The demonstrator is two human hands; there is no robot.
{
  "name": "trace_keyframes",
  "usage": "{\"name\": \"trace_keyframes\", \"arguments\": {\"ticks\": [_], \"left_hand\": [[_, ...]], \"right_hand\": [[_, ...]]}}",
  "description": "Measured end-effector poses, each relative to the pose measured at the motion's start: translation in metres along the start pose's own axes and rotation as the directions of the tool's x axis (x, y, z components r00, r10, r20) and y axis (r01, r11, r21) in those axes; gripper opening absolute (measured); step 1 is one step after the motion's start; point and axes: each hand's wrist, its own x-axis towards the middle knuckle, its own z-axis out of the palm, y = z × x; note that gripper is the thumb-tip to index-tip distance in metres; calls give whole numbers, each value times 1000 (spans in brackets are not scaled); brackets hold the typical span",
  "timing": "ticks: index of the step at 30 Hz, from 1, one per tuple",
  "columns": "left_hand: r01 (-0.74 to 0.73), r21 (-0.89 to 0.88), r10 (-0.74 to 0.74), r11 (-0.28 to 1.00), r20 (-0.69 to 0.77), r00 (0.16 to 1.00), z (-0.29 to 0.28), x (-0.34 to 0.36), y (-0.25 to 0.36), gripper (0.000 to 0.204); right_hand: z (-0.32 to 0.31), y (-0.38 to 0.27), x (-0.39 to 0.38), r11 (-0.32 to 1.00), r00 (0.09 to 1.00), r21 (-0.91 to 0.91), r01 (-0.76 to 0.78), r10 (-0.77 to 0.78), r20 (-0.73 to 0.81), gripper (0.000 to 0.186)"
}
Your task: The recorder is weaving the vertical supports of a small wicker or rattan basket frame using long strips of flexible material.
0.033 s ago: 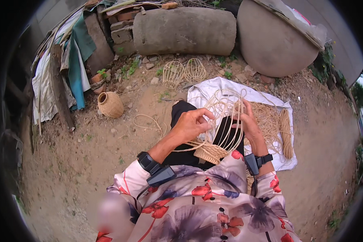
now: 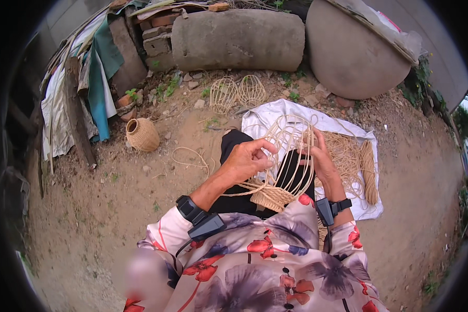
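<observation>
A partly woven pale basket (image 2: 273,196) sits over my lap, its braided base low and its long bare ribs arched up into an open cage. At the cage's left side, my left hand (image 2: 249,160) has curled fingers on the ribs. My right hand (image 2: 317,156) holds the ribs on the other side, thumb and fingers reaching among them. Loose cord trails from the weaving toward the left. A white sheet (image 2: 265,112) under the work carries a tangle of cord (image 2: 340,151) and a long bundled hank (image 2: 369,174) at the right.
A finished woven jar-shaped basket (image 2: 144,135) lies at the left on dirt. Two bare cage frames (image 2: 236,94) stand farther back. Behind are a concrete cylinder (image 2: 236,39), a large rounded concrete piece (image 2: 356,57), stacked bricks and draped sheeting (image 2: 67,130) over wooden posts.
</observation>
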Motion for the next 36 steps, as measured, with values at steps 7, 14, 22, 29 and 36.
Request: {"name": "trace_keyframes", "arguments": {"ticks": [7, 14, 22, 29, 36], "left_hand": [[147, -215, -163, 965, -59, 985, -15, -9, -4, 21], [34, 323, 42, 946, -226, 973, -7, -15, -34, 16], [8, 558, 178, 830, -278, 944, 5, -9, -27, 13], [-51, 731, 317, 680, -230, 920, 14, -16, -9, 22], [-101, 785, 382, 611, -181, 906, 20, -16, -1, 25]], "right_hand": [[-17, 15, 8, 997, 999, 77, 13, -16, 45, 87], [-7, 9, 3, 997, 996, 72, 28, -34, 86, 89], [-9, 16, 8, 935, 984, -341, 99, -142, -103, 77], [46, -33, -23, 711, 931, -677, 191, -349, -103, 67], [59, -27, -16, 550, 940, -821, 155, -336, -48, 79]]}}
